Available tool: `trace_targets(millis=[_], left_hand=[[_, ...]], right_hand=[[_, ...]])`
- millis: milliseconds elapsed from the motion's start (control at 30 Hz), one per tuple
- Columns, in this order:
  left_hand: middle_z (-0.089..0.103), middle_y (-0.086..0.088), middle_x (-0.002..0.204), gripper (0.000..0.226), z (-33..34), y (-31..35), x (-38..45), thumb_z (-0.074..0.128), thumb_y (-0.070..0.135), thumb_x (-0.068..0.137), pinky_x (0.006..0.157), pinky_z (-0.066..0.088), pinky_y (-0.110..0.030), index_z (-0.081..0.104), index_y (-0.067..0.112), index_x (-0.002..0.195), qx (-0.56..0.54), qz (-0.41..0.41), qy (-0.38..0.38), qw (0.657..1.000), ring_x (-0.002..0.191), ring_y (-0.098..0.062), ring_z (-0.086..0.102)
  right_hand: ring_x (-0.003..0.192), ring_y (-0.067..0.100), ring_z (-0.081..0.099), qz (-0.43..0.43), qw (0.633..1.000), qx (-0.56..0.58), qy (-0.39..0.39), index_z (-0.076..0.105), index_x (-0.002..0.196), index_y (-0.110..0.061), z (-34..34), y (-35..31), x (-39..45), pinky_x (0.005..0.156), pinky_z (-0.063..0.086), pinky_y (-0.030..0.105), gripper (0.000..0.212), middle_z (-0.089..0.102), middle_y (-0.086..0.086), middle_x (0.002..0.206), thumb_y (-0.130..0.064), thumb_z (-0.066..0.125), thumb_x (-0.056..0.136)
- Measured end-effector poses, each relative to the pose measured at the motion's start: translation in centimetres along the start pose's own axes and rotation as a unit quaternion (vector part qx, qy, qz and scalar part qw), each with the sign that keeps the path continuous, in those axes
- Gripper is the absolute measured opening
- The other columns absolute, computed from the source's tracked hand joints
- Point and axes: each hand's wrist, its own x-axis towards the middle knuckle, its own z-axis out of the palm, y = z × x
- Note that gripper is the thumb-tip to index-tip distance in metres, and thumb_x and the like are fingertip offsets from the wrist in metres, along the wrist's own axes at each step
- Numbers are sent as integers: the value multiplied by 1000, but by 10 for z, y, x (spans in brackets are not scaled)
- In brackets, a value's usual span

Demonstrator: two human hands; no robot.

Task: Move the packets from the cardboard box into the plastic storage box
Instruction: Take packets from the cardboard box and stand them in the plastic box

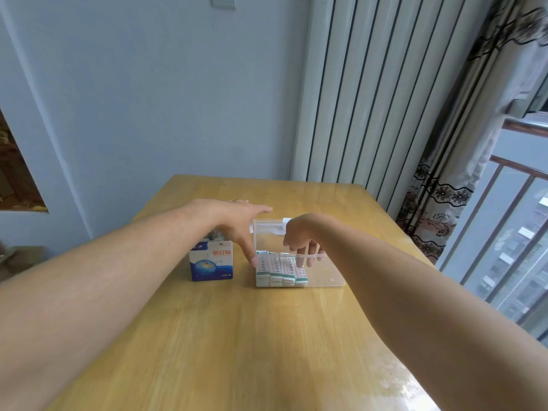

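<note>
One wooden worktop (267,336) carries two boxes. The clear plastic storage box (323,274) holds four stacks of packets (280,269) on its left side. The blue cardboard box (211,262) stands just beside it — more packets peek out on top. The left hand (241,225) is loose, thumb touching the stacks; the right hand (299,243) dips in — fingers straight, holding nothing.

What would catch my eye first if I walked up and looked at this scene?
Two bare arms reach across a wooden table and meet at a clear plastic storage box in the middle, where packets stand in a neat row at its left end. The left hand touches that row with straight fingers, while the right hand dips its fingers into the box. Just left stands a small blue-and-white cardboard box.
</note>
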Motion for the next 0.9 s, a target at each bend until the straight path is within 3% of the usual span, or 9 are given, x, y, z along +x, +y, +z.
trace_targets(millis=[133,267,367,433,500,567,667,900], left_hand=[[11,0,170,142,-10,-29,-11,93,56,56,123,23,-43,-3,40,160,-11,-17,-2,1000,155,-25,16],[17,5,168,140,-6,-71,-25,94,52,58,122,28,-41,1,38,161,-40,-72,-27,996,153,-24,23],[18,6,168,135,8,-97,-32,94,50,61,122,28,-37,5,34,162,-75,-88,-22,993,153,-20,23],[22,6,167,130,16,-110,-37,92,51,64,121,26,-33,9,29,162,-103,-86,-10,991,152,-17,24],[25,7,166,125,22,-112,-36,90,52,66,121,26,-31,15,26,161,-126,-78,-5,989,152,-15,25],[25,8,166,124,26,-118,-38,89,55,65,121,26,-31,17,25,161,-142,-73,0,987,151,-15,26],[26,8,165,123,31,-121,-38,88,58,65,121,27,-32,17,28,161,-146,-64,12,987,150,-15,28],[32,7,163,117,30,-113,-36,86,56,69,116,34,-31,17,30,160,-153,-49,41,986,147,-16,35]], right_hand=[[78,21,71,-24,997,-5,69,49,138,-3,-22,-4,-13,94,57,47,35,77,7,105,-17,47,105],[65,9,72,-77,978,-34,192,71,105,-8,-43,-28,-8,82,61,35,19,76,-9,79,-21,61,96],[80,14,73,-170,947,-5,272,79,100,-21,-39,-55,-7,81,61,31,16,77,-5,92,-20,72,86],[85,13,70,-244,928,7,281,81,100,-27,-28,-75,-9,80,59,30,16,76,-7,99,-20,77,86],[92,14,67,-264,922,-21,283,79,108,-28,-17,-83,-7,81,58,32,23,75,-8,106,-20,79,86],[98,16,65,-265,920,-65,281,76,117,-27,-9,-96,-1,79,58,33,32,72,-6,111,-19,80,86],[98,18,61,-264,915,-160,261,72,125,-25,-3,-103,5,61,49,27,34,69,-1,113,-18,73,91],[94,22,64,-223,916,-223,247,68,127,-21,-6,-113,7,65,53,31,40,71,0,108,-24,73,88]])
